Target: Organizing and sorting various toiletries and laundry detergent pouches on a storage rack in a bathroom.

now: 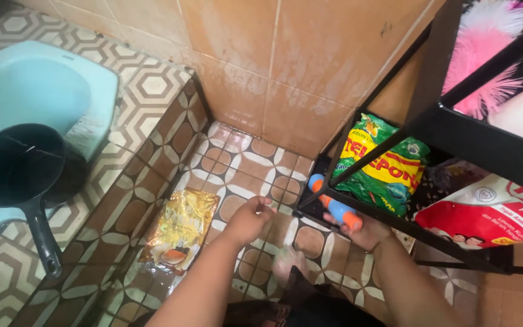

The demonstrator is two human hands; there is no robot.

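Observation:
My right hand grips a blue tube-shaped item with orange ends, holding it low beside the bottom bar of a black metal rack. My left hand hovers over the patterned floor tiles with fingers curled, holding nothing that I can see. A crumpled gold plastic sachet lies flat on the wet floor just left of my left hand. My foot shows below, between both arms.
A black dipper rests in a light blue squat toilet on a raised tiled step at left. The rack's lower shelf holds a green-yellow bag and a red-white bag. Pink bristles sit on an upper shelf. Orange wall tiles stand behind.

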